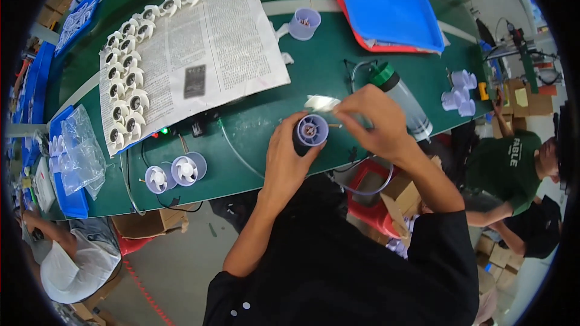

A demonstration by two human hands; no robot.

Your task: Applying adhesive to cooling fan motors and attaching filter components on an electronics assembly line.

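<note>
My left hand [284,154] is wrapped round a lilac plastic cup-shaped housing [312,130] with a dark lower part, held upright near the table's front edge. Ribs and a coppery centre show inside its mouth. In my right hand [377,122], thumb and fingertips pinch a white fan wheel [322,103], blurred, just above and behind the housing and apart from it. To the left, two lilac housings [197,163] hold white fan wheels. Several more white fan wheels [133,77] with dark hubs lie in rows on a printed paper sheet [235,42].
Beyond my hands stands another lilac housing [304,24]. A clear bottle with a green cap [399,93] lies right, its hose near my right hand. Blue trays [389,6] are stacked at the back. Lilac cups [462,93] stand far right; co-workers [507,163] sit on both sides.
</note>
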